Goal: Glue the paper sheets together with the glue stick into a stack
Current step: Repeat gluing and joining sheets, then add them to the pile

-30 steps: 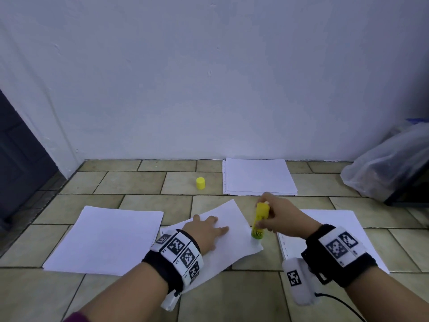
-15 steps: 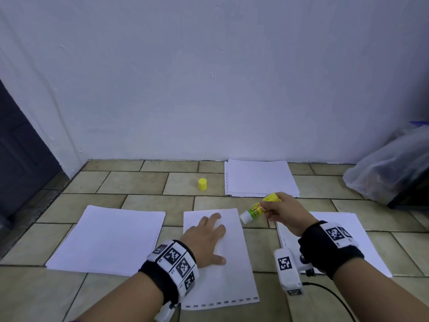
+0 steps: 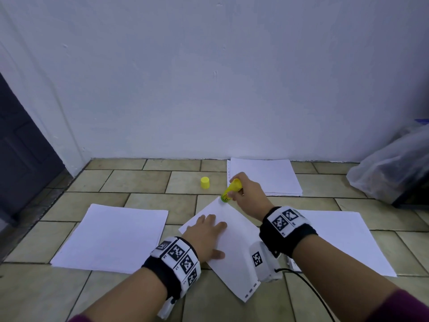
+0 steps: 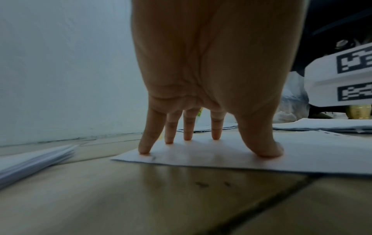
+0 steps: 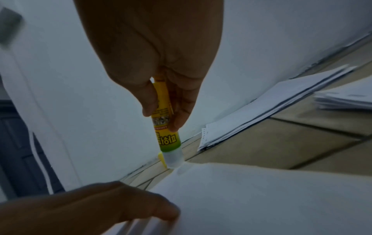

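Left hand (image 3: 207, 238) flat on sheet (image 3: 234, 247) | right hand (image 3: 248, 194) grips glue stick (image 3: 229, 190)

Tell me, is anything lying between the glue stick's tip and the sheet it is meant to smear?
Nothing visible. The right hand holds the glue stick with its tip on the far corner of the sheet. The left hand presses the sheet nearer the person, and the yellow cap sits apart.

A white sheet of paper (image 3: 229, 247) with a punched strip along one edge lies askew on the tiled floor, one corner pointing away. The yellow glue stick (image 3: 229, 191), uncapped and tilted, has its pale tip touching that far corner. Its yellow cap (image 3: 205, 182) stands upright nearby. Three white paper piles lie around: left (image 3: 111, 238), far (image 3: 267, 176), right (image 3: 343, 238).
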{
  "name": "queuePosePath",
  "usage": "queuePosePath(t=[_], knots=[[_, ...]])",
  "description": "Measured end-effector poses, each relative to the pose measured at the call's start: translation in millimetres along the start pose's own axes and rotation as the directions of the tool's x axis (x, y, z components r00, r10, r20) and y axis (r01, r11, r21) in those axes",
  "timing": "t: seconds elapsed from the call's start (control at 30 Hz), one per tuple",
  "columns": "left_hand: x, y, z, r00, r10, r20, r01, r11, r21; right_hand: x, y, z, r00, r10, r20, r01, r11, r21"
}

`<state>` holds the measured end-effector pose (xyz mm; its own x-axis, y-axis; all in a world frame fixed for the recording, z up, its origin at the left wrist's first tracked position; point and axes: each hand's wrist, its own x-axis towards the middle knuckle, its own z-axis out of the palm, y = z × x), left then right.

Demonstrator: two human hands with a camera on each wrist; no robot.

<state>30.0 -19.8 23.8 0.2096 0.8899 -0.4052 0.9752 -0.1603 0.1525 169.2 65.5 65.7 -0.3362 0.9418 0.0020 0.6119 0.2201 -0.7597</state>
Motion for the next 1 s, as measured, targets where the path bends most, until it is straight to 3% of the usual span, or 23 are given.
queuePosePath(t=[0.27, 0.5, 1.0], knots=[[-2.0, 0.7, 0.0, 1.0, -0.005, 0.011, 0.005, 1.0, 0.025, 7.1, -8.0, -0.1, 0.978, -0.047, 0.203, 0.105, 0.952, -0.288], [1.0, 0.8, 0.3, 1.0, -0.009, 0.014, 0.008, 0.999, 0.032, -16.9, -4.7, -33.3, 0.933, 0.024, 0.359, 0.156, 0.872, -0.465], [-0.7, -4.4, -8.9, 0.999, 0.002, 0.035, -0.004, 0.998, 0.064, -52.6, 16.3, -78.6, 0.857, 0.158, 0.49, 0.153, 0.831, -0.536]])
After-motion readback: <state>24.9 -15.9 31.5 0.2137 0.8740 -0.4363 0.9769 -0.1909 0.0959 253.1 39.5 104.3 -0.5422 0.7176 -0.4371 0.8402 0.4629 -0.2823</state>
